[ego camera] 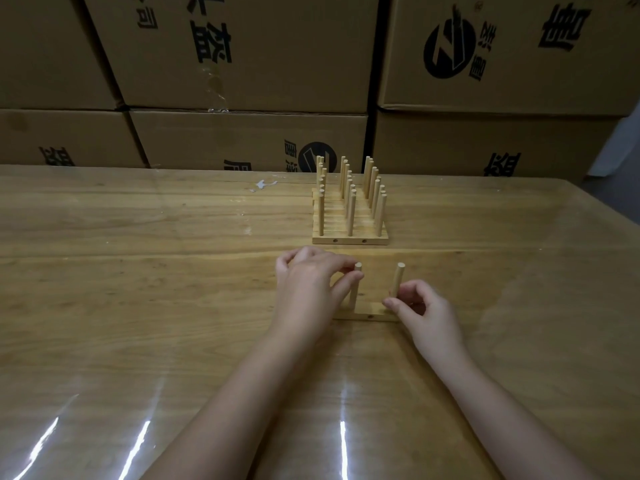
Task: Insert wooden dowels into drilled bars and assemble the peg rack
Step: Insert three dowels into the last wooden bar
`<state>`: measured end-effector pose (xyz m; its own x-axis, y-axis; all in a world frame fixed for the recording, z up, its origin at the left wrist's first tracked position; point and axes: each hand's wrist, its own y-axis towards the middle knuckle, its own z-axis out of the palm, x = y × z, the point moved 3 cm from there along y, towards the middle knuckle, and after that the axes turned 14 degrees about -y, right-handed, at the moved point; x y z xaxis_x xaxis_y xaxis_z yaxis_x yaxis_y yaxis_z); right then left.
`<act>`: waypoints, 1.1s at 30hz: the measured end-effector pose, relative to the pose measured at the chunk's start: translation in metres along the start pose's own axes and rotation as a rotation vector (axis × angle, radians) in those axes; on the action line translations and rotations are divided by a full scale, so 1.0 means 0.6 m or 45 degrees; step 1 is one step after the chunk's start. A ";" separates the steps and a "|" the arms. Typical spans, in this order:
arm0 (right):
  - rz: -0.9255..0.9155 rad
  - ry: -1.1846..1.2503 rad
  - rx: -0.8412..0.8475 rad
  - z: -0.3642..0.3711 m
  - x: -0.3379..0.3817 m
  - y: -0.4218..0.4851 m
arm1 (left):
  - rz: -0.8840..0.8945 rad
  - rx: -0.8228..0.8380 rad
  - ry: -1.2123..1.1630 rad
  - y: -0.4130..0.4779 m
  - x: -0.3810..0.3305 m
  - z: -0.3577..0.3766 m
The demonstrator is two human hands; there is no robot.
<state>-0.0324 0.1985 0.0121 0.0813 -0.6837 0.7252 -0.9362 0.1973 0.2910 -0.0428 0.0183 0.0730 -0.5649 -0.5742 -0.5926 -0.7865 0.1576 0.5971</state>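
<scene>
Bar (370,317) lies flat on table (138,271), long axis 9-to-3, between the two hands. One side hole shows in its near face.

Two dowels stand upright in it. Left dowel (353,299) is vertical. Right dowel (398,278) is at the bar's 3 o'clock end, its top tipped slightly toward 1 o'clock. The bar's 9 o'clock end is hidden under the left hand (311,284), so I cannot tell if a third dowel is there.

Left hand: thumb and forefinger pinched on the left dowel just under its top. The dowel sits at the hand's 3 o'clock edge, the other fingers curled behind.

Right hand (427,315): fingers curled, thumb and forefinger closed on the foot of the right dowel where it meets the bar. The dowel rises at 11 o'clock from the hand. It looks like a low pinch, loosely set.

Rack (349,240), several pegged bars deep, stands at 12 o'clock from the bar, well apart from it. Its front bar shows two side holes.

Judgement: both dowels are being seated, and the push is straight down along each dowel's axis. The right one likely needs squaring first. Each hand is on its own dowel. The bar then goes toward 12 o'clock to join the rack.

Boxes (242,64) are stacked behind the table.
</scene>
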 end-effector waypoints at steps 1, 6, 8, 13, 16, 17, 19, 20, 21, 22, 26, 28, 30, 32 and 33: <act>0.002 0.006 0.015 0.000 0.000 0.001 | -0.002 0.003 0.007 0.000 0.000 0.000; 0.028 0.141 0.065 -0.001 0.005 0.000 | -0.086 0.090 -0.090 0.008 0.008 -0.007; 0.033 0.188 0.050 -0.006 0.009 -0.002 | -0.233 0.146 -0.382 0.015 0.012 -0.016; 0.016 0.240 0.036 -0.013 0.016 -0.004 | -0.427 0.246 -0.584 0.019 0.051 -0.058; 0.011 0.202 0.062 -0.011 0.014 -0.005 | -0.556 0.496 -0.580 0.005 0.077 -0.058; 0.017 0.194 0.070 -0.010 0.013 -0.004 | -0.574 0.502 -0.591 0.000 0.083 -0.055; 0.033 0.174 0.096 -0.008 0.011 -0.004 | -0.555 0.469 -0.606 -0.006 0.091 -0.049; 0.039 0.160 0.109 -0.008 0.010 -0.004 | -0.540 0.455 -0.618 -0.008 0.094 -0.046; 0.038 0.151 0.116 -0.007 0.010 -0.003 | -0.537 0.444 -0.630 -0.009 0.098 -0.044; 0.036 0.148 0.116 -0.007 0.010 -0.003 | -0.539 0.431 -0.640 -0.010 0.101 -0.044; 0.026 0.142 0.113 -0.006 0.010 -0.003 | -0.494 0.424 -0.621 -0.008 0.109 -0.043; 0.015 0.138 0.115 -0.004 0.009 -0.003 | -0.462 0.428 -0.619 -0.009 0.110 -0.042; 0.008 0.135 0.121 -0.002 0.008 -0.002 | -0.458 0.417 -0.622 -0.010 0.114 -0.040; 0.003 0.140 0.118 -0.001 0.007 -0.002 | -0.465 0.433 -0.568 -0.011 0.121 -0.038; 0.002 0.142 0.116 0.000 0.006 -0.001 | -0.466 0.470 -0.512 -0.013 0.125 -0.037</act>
<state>-0.0313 0.1960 0.0146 0.1130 -0.6000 0.7920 -0.9630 0.1302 0.2360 -0.0735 -0.0439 0.0361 -0.2375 -0.3094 -0.9208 -0.9391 0.3154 0.1362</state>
